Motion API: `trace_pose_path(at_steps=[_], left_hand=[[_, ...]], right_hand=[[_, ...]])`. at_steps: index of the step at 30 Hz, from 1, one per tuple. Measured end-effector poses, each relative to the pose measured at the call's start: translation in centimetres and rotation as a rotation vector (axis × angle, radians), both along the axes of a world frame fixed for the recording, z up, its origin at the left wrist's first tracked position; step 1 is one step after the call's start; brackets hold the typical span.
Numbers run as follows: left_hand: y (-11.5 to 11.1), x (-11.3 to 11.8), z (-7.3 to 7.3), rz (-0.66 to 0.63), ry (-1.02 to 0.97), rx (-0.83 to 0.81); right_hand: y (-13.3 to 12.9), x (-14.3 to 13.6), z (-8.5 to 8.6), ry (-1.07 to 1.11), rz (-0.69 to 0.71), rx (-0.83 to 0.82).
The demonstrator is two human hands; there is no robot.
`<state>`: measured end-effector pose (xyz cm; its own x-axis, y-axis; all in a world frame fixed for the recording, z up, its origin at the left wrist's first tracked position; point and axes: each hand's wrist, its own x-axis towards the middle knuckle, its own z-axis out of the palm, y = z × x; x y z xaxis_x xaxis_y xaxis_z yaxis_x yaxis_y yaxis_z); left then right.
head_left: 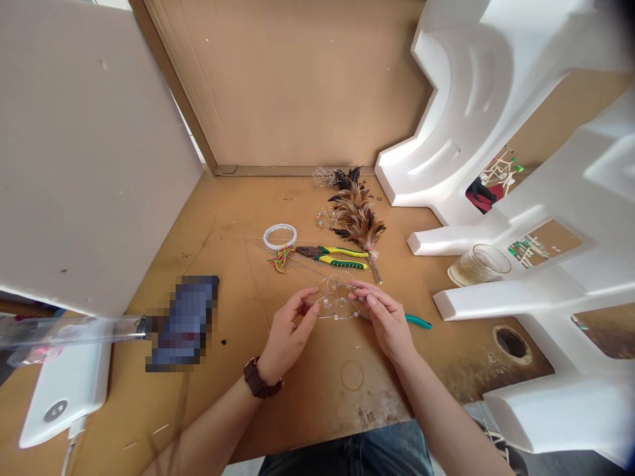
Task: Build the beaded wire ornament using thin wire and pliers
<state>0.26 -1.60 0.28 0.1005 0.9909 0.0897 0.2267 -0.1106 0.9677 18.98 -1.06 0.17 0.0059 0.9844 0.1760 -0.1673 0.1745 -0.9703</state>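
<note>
Between my hands is a delicate beaded wire ornament (340, 307), bent into loops with small clear beads. My left hand (296, 324) pinches its left side between thumb and fingers. At its right side, my right hand (381, 314) grips the wire with thumb and forefinger. Under my right hand lies a teal-handled tool (419, 322), its head mostly hidden. Just beyond my hands rest pliers with yellow and green handles (342, 256). A white ring-shaped roll (280, 236) and a bundle of coloured strings (282, 258) are left of the pliers.
A brown feather bunch (357, 205) lies farther back, with tangled wire (325, 176) near its tip. White moulded structures fill the right side, with a glass cup (479, 266) on them. A white power bank (69, 387) sits at left. A rubber band (352, 375) lies near the front edge.
</note>
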Motion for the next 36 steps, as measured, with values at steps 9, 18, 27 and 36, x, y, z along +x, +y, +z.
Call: trace_pose_path(at_steps=[9,18,27,36], left_hand=[[0.0,0.3,0.3,-0.131,-0.024,-0.024],[1.0,0.5,-1.1,-0.038,-0.339,-0.156],[-0.1,1.8,-1.2,-0.209,-0.514,-0.315],[0.0,1.6,-1.2,-0.223,-0.459,-0.375]], right_hand=[[0.1,-0.1,-0.5,-0.052,0.021,-0.054],[0.6,0.1,-0.9,0.319,0.198,-0.337],[0.2,-0.3,-1.1,0.147,0.065,-0.165],[-0.5,-0.9,-0.2,-0.174,-0.046,0.171]])
